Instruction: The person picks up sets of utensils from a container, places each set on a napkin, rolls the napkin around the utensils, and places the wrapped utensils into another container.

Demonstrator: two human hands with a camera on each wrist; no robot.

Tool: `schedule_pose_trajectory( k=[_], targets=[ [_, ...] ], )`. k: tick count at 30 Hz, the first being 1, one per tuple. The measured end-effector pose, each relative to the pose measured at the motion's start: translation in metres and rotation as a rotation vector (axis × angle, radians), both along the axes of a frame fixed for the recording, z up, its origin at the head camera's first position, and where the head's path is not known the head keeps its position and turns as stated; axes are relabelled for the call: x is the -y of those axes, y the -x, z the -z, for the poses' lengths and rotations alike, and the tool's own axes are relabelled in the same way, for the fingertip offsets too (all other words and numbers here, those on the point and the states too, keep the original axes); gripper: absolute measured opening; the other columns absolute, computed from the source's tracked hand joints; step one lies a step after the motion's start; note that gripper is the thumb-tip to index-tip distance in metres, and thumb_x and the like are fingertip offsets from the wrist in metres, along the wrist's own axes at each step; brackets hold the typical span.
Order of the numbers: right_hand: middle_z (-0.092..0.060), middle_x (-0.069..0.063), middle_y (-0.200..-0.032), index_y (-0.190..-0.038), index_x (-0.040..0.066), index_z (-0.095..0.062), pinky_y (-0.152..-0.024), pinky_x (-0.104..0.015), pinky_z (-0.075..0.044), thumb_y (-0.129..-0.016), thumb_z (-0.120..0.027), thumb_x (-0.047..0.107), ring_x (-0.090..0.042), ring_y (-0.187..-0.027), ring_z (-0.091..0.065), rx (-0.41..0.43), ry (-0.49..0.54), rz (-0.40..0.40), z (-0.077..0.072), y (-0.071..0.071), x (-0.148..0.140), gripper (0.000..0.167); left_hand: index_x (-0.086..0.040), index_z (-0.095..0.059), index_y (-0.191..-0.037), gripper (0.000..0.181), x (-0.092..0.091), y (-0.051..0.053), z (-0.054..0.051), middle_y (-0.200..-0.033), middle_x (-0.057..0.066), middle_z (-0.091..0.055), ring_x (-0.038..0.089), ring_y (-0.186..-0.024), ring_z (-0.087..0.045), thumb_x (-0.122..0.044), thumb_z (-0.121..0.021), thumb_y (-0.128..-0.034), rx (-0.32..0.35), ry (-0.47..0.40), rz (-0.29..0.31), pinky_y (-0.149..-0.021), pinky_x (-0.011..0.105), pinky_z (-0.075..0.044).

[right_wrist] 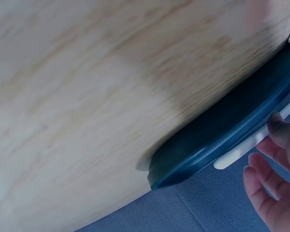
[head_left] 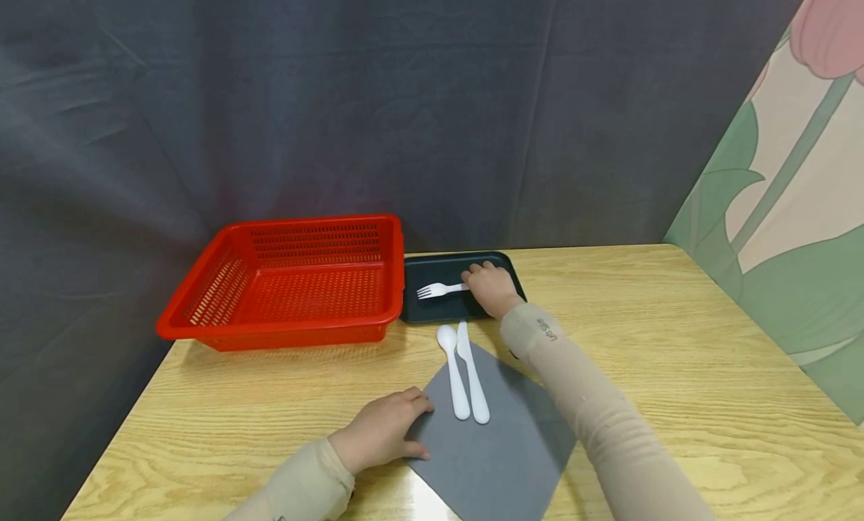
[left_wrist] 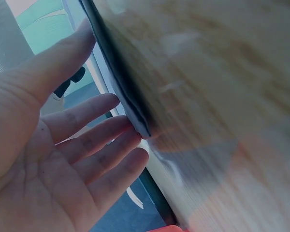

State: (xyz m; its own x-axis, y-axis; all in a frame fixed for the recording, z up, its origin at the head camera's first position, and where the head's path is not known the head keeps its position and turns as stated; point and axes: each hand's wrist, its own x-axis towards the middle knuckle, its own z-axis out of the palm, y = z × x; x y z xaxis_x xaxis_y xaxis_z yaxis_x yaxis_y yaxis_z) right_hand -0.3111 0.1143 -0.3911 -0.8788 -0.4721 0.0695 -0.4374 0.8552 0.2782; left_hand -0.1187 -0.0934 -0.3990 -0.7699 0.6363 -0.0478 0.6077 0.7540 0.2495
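Note:
A white plastic fork (head_left: 437,289) is at the dark tray (head_left: 432,267), tines toward the left. My right hand (head_left: 491,287) reaches over the tray and pinches the handle; in the right wrist view the thumb and fingers meet on that white handle (right_wrist: 237,152) at the tray's rim. A white spoon (head_left: 456,382) and a white knife (head_left: 475,382) lie side by side on a grey square napkin (head_left: 506,453), their heads past its far corner. At the napkin's left corner rests my left hand (head_left: 381,429), fingers extended and touching its edge, thumb apart.
Left of the tray stands a red perforated basket (head_left: 283,330), its right side close against the tray. A dark curtain (head_left: 405,116) hangs behind the wooden table (head_left: 675,356). On the right is a flower-patterned wall (head_left: 796,206).

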Motion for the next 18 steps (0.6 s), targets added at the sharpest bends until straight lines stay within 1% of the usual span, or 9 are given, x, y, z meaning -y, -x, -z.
schedule_pose_trajectory(
  k=[6,12,18],
  targets=[
    [-0.062,-0.009,-0.11,-0.111,0.011,-0.062,-0.077,-0.036,-0.054,-0.088,-0.059,0.001,-0.026,-0.094,-0.058,0.016,0.007,-0.009,0.001,-0.0012,-0.0007,0.025,-0.007,-0.062,-0.114,0.055,-0.0005,-0.0006,-0.0013,-0.113,0.003,-0.061,0.016,-0.103,-0.06,-0.037,-0.079,-0.0711,0.011,0.005,-0.006,-0.086,0.028,-0.051],
    [-0.062,-0.009,-0.11,-0.112,0.011,-0.062,-0.076,-0.036,-0.054,-0.088,-0.059,0.001,-0.026,-0.093,-0.058,0.002,0.004,-0.017,0.0026,-0.0006,-0.0021,0.026,-0.008,-0.062,-0.115,0.055,-0.0005,-0.0006,-0.0007,-0.114,0.003,-0.061,0.016,-0.103,-0.06,-0.037,-0.078,-0.0713,0.008,0.01,-0.007,-0.087,0.028,-0.051],
    [-0.063,-0.009,-0.11,-0.113,0.01,-0.062,-0.077,-0.036,-0.054,-0.087,-0.06,0.0,-0.026,-0.094,-0.059,-0.001,0.003,-0.021,0.0,-0.0014,-0.0025,0.027,-0.008,-0.062,-0.115,0.055,-0.0004,-0.0002,0.0003,-0.115,0.004,-0.061,0.016,-0.104,-0.06,-0.037,-0.078,-0.0715,0.011,0.01,-0.008,-0.087,0.028,-0.051]
  ],
)
